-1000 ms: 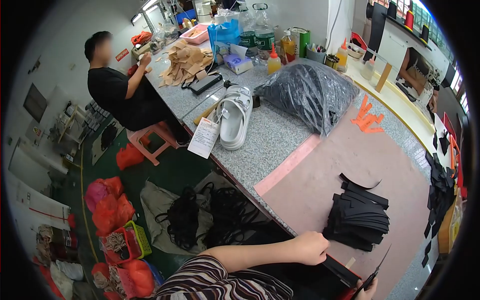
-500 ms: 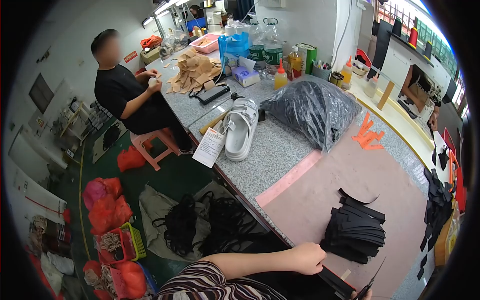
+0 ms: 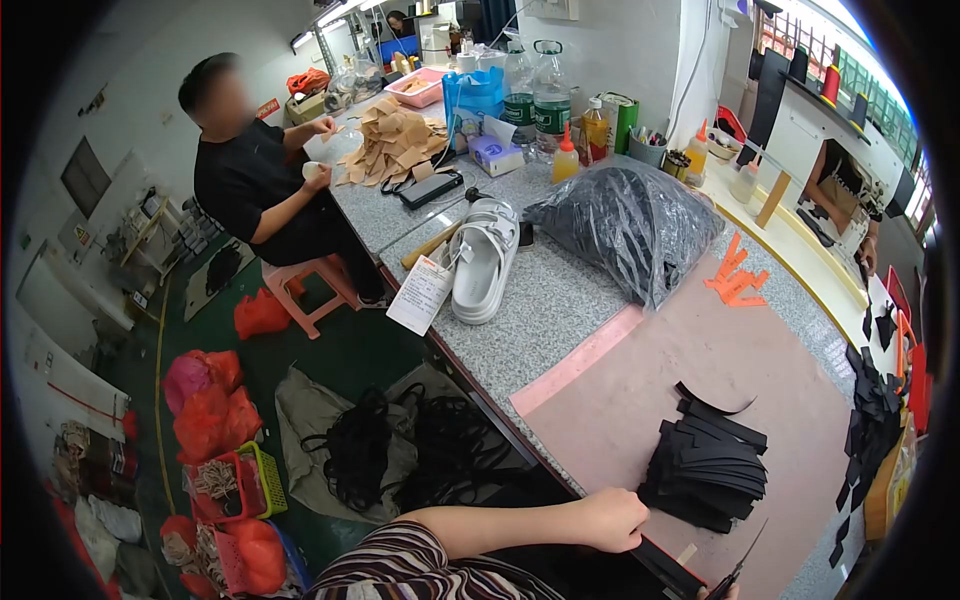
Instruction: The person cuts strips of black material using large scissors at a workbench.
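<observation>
My left hand (image 3: 613,519), its fingers folded in a pinch, holds the end of a black strip (image 3: 660,568) at the table's near edge. At the bottom edge of the view, my right hand (image 3: 722,592) is mostly cut off, closed on black-handled scissors (image 3: 738,572) whose blades stand apart and point up to the right. Just beyond my hands, a fanned stack of black strips (image 3: 708,470) lies on the pinkish mat (image 3: 600,420). One curved strip lies at the top of the stack.
Farther back are a grey sandal (image 3: 483,270) with a tag (image 3: 420,296), a plastic bag of dark material (image 3: 630,230), orange strips (image 3: 738,280) and glue bottles (image 3: 565,155). A seated person (image 3: 245,170) works at the left; another (image 3: 840,190) sits by a sewing machine.
The seated person's hands at the left have moved apart. My right hand and the scissors have shifted slightly downward; my left hand is nearly unchanged.
</observation>
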The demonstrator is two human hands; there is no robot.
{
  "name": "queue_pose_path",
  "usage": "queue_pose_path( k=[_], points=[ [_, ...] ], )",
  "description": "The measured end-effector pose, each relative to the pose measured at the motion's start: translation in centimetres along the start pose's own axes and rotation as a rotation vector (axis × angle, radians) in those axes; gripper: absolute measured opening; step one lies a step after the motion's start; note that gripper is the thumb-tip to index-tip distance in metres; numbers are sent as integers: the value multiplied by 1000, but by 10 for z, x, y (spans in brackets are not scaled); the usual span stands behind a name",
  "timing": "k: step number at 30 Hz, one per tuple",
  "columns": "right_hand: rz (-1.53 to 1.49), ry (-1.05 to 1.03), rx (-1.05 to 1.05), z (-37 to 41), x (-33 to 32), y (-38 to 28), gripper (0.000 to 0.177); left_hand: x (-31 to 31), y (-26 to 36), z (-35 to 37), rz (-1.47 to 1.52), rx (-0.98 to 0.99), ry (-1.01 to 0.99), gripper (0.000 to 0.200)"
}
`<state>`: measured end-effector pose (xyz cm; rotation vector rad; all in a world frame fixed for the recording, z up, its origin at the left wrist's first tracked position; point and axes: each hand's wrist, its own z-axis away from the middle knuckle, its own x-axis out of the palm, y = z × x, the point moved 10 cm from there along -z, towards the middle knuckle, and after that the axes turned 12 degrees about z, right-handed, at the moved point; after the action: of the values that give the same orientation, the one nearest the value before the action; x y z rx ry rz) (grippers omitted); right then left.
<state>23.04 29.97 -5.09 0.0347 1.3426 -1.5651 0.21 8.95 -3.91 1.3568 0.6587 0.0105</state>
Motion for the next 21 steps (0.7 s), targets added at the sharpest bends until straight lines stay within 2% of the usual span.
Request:
queue_pose_path(
  k=[5,8,11,21],
  points=[
    [2,-39,82,-4,0,15,48,0,0,-1,2,20,7,18],
    [-56,4,-58,-4,0,9,47,0,1,-1,17,28,11,18],
    [-74,59,-97,-3,-1,6,47,-1,1,-1,18,38,15,18],
    [-124,16,-82,-10,1,17,42,-1,0,-1,8,19,13,18]
  ],
)
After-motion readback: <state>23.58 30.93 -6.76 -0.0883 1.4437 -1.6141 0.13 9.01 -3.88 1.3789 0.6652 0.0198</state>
